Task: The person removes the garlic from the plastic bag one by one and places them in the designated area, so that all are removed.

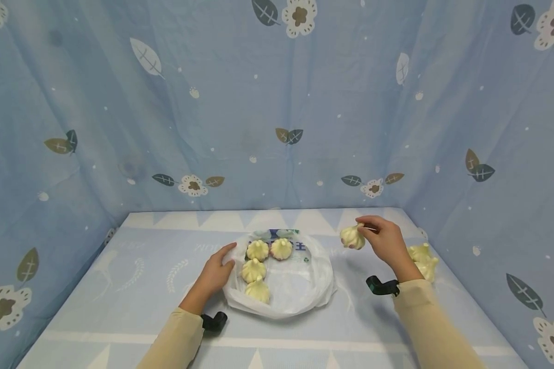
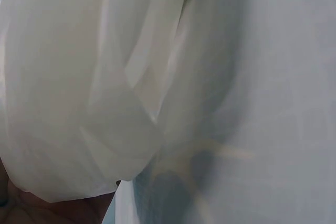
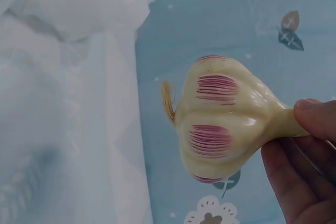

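A white plastic bag (image 1: 325, 287) stands with its mouth wide and its rim rolled down; several garlic bulbs (image 1: 257, 250) lie inside, mostly along its left side. My left hand (image 1: 214, 274) rests against the left rim, thumb and fingers apart. In the left wrist view the bag (image 2: 79, 93) covers most of that hand. To the right of the bag, above the table, my right hand (image 1: 388, 243) pinches a garlic bulb (image 3: 220, 119) by its stem between thumb and fingers. That bulb is cream with purple streaks, its root tuft pointing left in the right wrist view.
More garlic bulbs (image 1: 422, 261) lie near the table's right edge, partly hidden behind the right forearm. A pale blue patterned cloth covers the table (image 1: 134, 307). Blue curtains (image 1: 240, 102) enclose the back and both sides.
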Demonstrator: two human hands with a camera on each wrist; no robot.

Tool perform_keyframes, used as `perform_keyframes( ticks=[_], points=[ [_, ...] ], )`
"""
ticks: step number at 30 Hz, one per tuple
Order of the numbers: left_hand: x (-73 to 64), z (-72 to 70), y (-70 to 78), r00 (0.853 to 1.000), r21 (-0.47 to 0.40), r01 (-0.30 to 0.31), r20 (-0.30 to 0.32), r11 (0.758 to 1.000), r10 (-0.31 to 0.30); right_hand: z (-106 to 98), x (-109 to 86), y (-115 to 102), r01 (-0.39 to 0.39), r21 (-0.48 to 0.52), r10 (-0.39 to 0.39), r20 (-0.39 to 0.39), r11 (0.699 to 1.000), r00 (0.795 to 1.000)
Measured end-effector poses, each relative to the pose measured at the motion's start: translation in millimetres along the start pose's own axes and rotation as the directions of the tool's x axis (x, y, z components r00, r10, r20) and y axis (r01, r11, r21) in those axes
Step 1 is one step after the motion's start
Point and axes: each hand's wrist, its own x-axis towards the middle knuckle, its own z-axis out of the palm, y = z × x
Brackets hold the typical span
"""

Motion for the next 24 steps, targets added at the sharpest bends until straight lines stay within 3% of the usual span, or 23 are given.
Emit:
perform_keyframes(
  ticks=[24],
  points=[
    [-0.6, 0.3, -0.5, 1.000, -0.001, -0.010, -0.009, 1.000, 0.010, -19.5, 17.6, 39.3, -0.152, -0.063, 0.152, -0.009, 0.986, 0.988]
  ],
)
